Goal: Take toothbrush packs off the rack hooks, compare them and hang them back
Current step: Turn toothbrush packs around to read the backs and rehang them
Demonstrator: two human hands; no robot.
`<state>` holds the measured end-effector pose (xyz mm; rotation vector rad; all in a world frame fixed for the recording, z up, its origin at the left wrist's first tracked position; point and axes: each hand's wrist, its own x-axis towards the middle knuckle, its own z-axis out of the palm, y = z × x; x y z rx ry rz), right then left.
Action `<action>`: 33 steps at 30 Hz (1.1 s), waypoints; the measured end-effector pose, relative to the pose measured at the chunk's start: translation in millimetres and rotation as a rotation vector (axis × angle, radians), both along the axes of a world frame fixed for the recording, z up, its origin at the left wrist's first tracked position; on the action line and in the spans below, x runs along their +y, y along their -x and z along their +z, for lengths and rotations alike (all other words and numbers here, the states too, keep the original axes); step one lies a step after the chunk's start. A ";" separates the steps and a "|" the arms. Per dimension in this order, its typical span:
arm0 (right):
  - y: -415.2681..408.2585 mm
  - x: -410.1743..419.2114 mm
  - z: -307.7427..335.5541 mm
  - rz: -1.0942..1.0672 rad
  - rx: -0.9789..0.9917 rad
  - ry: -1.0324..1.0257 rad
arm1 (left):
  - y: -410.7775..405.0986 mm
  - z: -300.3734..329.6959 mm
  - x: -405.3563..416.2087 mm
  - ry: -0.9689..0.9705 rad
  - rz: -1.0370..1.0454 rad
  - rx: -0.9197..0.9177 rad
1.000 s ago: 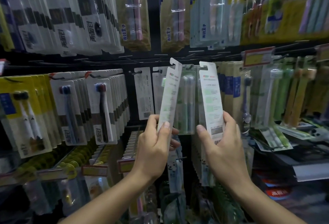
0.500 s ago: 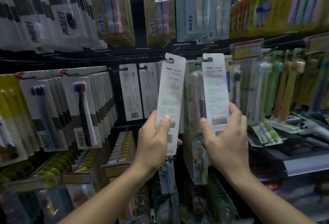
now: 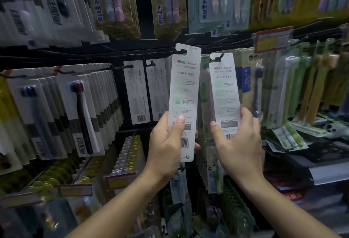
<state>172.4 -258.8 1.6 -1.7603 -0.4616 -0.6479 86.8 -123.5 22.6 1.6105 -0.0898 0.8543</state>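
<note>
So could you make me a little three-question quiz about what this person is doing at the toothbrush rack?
1. True or false: each hand holds one pack.
2. Which side of the two held packs faces the camera? A) the clear front with the brush B) the printed back with a barcode
3. Which held pack reaches higher in the view?

Key:
1. True: the left hand holds the left pack, the right hand holds the right pack.
2. B.
3. The left pack.

Two hands, left hand (image 3: pixel 166 143) and right hand (image 3: pixel 238 143), hold two toothbrush packs: left pack (image 3: pixel 184 94), right pack (image 3: pixel 224 94).
</note>
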 end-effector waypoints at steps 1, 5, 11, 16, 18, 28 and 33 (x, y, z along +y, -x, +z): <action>-0.9 1.0 -0.1 0.000 0.000 -0.003 | -0.6 0.3 -0.6 0.005 -0.008 -0.001; -4.5 5.9 -0.1 0.002 0.004 -0.015 | -3.8 0.1 -1.7 0.016 -0.039 0.003; -7.7 9.9 -1.5 0.012 0.000 -0.019 | -9.7 -4.5 -0.8 0.016 -0.058 0.013; -11.3 12.8 -3.2 -0.005 -0.006 -0.018 | -14.9 -7.7 0.6 0.043 -0.067 0.007; -12.5 14.5 -3.7 -0.006 -0.006 -0.021 | -16.8 -8.2 -0.3 0.055 -0.076 0.004; -15.3 22.6 -5.0 -0.005 0.002 -0.055 | -26.7 -6.4 -3.6 0.153 -0.097 0.003; -20.4 27.7 -8.2 -0.040 -0.001 -0.027 | -36.4 -14.7 1.6 0.118 -0.015 0.011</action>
